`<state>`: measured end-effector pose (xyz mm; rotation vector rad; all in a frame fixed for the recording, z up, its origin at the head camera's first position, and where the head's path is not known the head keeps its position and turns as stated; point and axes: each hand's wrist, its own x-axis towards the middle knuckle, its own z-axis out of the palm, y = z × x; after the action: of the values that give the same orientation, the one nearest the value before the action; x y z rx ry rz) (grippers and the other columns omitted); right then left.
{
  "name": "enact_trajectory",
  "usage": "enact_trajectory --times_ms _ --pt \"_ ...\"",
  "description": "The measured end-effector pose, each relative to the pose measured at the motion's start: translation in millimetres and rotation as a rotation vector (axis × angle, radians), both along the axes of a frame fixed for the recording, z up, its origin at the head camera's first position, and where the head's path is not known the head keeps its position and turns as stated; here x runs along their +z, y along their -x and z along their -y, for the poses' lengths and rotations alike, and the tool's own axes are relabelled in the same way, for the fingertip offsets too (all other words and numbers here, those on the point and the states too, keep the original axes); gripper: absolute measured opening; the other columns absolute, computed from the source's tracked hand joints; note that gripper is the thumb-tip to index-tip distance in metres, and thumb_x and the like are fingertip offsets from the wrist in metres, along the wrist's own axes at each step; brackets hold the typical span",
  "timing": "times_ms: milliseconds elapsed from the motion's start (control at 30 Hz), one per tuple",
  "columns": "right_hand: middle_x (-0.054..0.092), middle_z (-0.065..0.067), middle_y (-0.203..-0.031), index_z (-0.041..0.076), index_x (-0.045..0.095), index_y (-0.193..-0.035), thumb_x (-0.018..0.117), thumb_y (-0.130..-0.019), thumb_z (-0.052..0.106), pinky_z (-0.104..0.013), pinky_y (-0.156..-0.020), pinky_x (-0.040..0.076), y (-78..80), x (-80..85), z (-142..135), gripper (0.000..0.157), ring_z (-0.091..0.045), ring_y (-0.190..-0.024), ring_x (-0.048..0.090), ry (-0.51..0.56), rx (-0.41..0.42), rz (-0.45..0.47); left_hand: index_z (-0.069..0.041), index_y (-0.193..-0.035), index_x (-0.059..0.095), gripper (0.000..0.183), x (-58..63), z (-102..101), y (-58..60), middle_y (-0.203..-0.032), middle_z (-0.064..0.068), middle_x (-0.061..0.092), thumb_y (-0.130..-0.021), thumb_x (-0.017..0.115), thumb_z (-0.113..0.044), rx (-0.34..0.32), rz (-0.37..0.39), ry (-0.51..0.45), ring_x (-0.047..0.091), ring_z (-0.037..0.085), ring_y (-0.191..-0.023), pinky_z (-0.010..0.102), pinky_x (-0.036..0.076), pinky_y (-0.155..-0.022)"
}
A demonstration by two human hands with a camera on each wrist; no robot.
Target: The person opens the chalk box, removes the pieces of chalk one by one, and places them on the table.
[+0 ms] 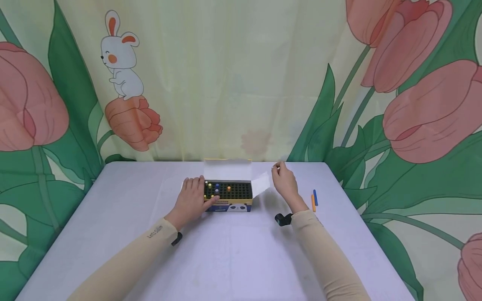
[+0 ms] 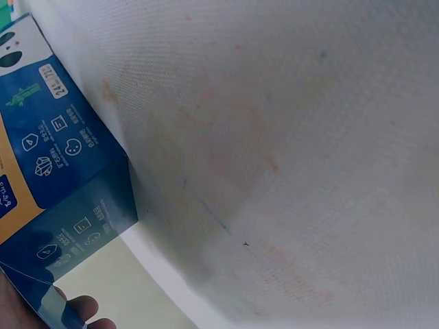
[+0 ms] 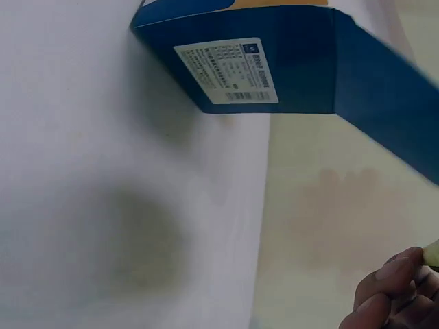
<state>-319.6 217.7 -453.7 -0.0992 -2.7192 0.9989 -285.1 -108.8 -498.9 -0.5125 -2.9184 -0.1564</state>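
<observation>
A blue-and-yellow box [image 1: 233, 202] with a panda on its front holds a black grid of round holes [image 1: 241, 190]. Several coloured sticks stand in its left part, and an orange one [image 1: 229, 189] is farther right. My left hand [image 1: 190, 200] rests on the box's left end, thumb laid along the front rim. In the left wrist view, its fingertips [image 2: 84, 306] show past a side flap [image 2: 58, 308]. My right hand [image 1: 285, 184] is raised right of the box, pinching a small pale-yellow stick [image 3: 431, 254], mostly hidden by the fingers.
The box's lid [image 1: 227, 169] stands up at the back, and its right flap [image 1: 261, 184] sticks out towards my right hand. A blue stick [image 1: 315, 197] and an orange stick [image 1: 313, 203] lie on the white table [image 1: 226, 259]. A flowered curtain [image 1: 233, 83] hangs behind.
</observation>
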Motion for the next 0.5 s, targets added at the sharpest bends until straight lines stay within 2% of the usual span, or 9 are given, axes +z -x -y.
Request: enact_trajectory --times_ms 133,267,500 --pt "0.068 -0.011 -0.095 0.009 0.06 -0.127 0.038 -0.108 0.035 -0.034 -0.059 0.043 -0.4 -4.1 -5.7 0.039 -0.024 -0.072 0.059 -0.009 -0.015 0.023 0.013 -0.154 0.031 0.102 0.1 -0.2 0.5 -0.149 0.034 0.045 -0.1 0.042 -0.072 0.003 0.006 -0.006 0.041 0.046 -0.143 0.061 0.023 -0.124" --pt "0.071 -0.013 -0.1 0.008 0.063 -0.124 0.042 -0.106 0.033 -0.035 -0.059 0.046 -2.3 -11.9 -13.6 0.038 -0.025 -0.073 0.062 -0.068 -0.03 0.043 0.013 -0.155 0.031 0.103 0.3 0.1 0.8 -0.149 0.034 0.045 -0.1 0.041 -0.073 0.001 0.009 -0.012 0.04 0.046 -0.144 0.061 0.023 -0.124" --pt "0.073 -0.01 -0.095 0.009 0.067 -0.116 0.049 -0.105 0.031 -0.034 -0.06 0.047 -4.0 -37.3 -31.4 0.031 -0.023 -0.073 0.062 -0.195 -0.016 0.122 0.014 -0.154 0.032 0.103 1.6 0.7 -0.5 -0.147 0.034 0.047 -0.1 0.043 -0.073 -0.004 0.01 -0.013 0.042 0.046 -0.142 0.061 0.025 -0.124"
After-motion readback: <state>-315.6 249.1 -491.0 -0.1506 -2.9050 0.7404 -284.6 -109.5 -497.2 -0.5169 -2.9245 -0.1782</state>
